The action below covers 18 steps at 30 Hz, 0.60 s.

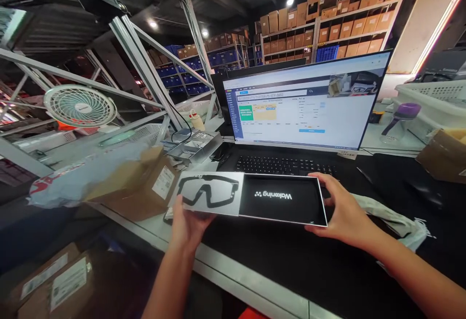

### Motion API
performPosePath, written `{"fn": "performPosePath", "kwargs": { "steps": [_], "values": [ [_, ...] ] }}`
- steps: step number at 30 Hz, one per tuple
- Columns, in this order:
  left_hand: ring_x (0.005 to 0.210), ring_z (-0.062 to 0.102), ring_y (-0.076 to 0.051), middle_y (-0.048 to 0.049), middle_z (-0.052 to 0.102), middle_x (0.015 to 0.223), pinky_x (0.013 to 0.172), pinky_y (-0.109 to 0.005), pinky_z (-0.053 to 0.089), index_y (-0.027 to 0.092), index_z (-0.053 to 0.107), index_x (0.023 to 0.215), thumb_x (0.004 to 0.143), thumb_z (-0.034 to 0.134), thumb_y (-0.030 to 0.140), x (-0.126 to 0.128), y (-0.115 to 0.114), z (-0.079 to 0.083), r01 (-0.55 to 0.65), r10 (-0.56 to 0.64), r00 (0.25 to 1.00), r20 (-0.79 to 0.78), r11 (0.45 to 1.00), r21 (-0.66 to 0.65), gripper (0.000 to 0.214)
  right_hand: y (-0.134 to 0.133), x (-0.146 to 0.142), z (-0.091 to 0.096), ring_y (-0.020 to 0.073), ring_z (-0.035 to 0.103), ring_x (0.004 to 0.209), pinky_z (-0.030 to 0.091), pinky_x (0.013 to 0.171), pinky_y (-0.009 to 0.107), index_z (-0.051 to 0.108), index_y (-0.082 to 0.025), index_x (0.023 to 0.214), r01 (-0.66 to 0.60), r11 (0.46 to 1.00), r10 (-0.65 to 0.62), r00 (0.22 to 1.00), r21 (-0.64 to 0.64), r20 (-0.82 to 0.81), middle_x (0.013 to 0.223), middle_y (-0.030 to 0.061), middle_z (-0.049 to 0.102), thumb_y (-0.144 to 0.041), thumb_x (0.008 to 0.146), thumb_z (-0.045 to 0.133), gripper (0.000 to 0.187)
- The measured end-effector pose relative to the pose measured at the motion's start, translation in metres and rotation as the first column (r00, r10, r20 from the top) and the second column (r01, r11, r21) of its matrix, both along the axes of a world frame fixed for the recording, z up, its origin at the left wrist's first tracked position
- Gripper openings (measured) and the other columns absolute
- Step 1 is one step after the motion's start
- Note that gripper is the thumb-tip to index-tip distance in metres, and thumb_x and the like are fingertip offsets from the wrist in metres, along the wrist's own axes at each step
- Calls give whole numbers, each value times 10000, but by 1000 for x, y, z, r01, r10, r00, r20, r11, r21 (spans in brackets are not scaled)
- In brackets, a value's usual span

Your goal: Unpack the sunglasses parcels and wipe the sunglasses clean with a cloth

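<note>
Between my two hands is a long flat sunglasses box, partly slid apart. Its white outer sleeve (209, 193), printed with a pair of shield glasses, is at the left, gripped by my left hand (189, 224) from below and the side. From the sleeve's right end extends the black inner tray (280, 202), where "Wakening" reads upside down. My right hand (338, 209) pinches the tray's outer end, thumb and fingers on opposite edges. The box is held above the black desk mat (262, 256), in front of the keyboard (284, 164).
A monitor (284, 110) stands behind the keyboard. To the left are an open cardboard box (134, 188), a plastic-wrapped parcel (80, 178) and a fan (80, 106). A light cloth pouch (389, 214) and a mouse (424, 193) lie at the right. Labelled cartons (54, 280) sit low at left.
</note>
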<state>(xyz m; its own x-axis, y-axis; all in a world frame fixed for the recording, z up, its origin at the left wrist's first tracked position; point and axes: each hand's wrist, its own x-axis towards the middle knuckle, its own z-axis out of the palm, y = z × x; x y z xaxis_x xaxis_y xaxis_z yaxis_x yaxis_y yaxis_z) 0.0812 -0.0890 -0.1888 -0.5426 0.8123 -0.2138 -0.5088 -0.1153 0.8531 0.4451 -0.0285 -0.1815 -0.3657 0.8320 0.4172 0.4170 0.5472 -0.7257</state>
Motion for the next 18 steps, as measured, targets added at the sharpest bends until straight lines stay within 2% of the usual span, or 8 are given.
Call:
{"fn": "performPosePath", "kwargs": {
  "steps": [5, 8, 11, 15, 18],
  "values": [
    [925, 651, -235, -67, 645, 1151, 651, -414, 626, 270, 656, 1148, 984, 400, 511, 9, -1, -5, -9, 9, 1000, -14, 1000, 2, 388, 1, -10, -15, 297, 536, 1239, 627, 765, 323, 422, -271, 1363, 17, 1000, -17, 1000, 6, -6, 1399, 100, 468, -303, 575, 852, 898],
    [939, 647, -232, -61, 650, 1159, 639, -378, 621, 290, 648, 1186, 982, 403, 518, 22, -1, -3, -17, 18, 999, -31, 999, 31, 392, -1, -19, -23, 308, 530, 1256, 620, 829, 365, 414, -271, 1370, 25, 999, -25, 999, 24, -23, 1397, 105, 475, -308, 575, 858, 912],
    [1003, 639, -235, -71, 647, 1198, 679, -346, 617, 274, 634, 1211, 968, 436, 535, 52, -2, -2, 35, -34, 999, -17, 998, 47, 409, -7, -28, -30, 320, 526, 1276, 559, 988, 456, 390, -280, 1386, 16, 998, -13, 999, 62, -37, 1401, 110, 486, -327, 562, 893, 966],
    [1224, 568, -273, -85, 589, 1337, 852, -369, 599, 292, 504, 1340, 875, 593, 579, 112, -11, -17, 147, -143, 989, -44, 985, 94, 554, -9, -31, -40, 373, 408, 1406, 396, 1152, 546, 246, -253, 1499, 38, 999, -35, 997, 33, -71, 1524, 172, 390, -436, 483, 958, 1254],
    [1320, 501, -307, -77, 448, 1489, 918, -437, 577, 400, 307, 1433, 759, 716, 598, 136, -20, -30, 99, -65, 979, -192, 980, 174, 814, 0, -26, -42, 390, 284, 1481, 278, 1204, 576, 139, -216, 1557, 25, 995, -38, 991, -95, -130, 1594, 212, 284, -491, 496, 947, 1362]
  ]
}}
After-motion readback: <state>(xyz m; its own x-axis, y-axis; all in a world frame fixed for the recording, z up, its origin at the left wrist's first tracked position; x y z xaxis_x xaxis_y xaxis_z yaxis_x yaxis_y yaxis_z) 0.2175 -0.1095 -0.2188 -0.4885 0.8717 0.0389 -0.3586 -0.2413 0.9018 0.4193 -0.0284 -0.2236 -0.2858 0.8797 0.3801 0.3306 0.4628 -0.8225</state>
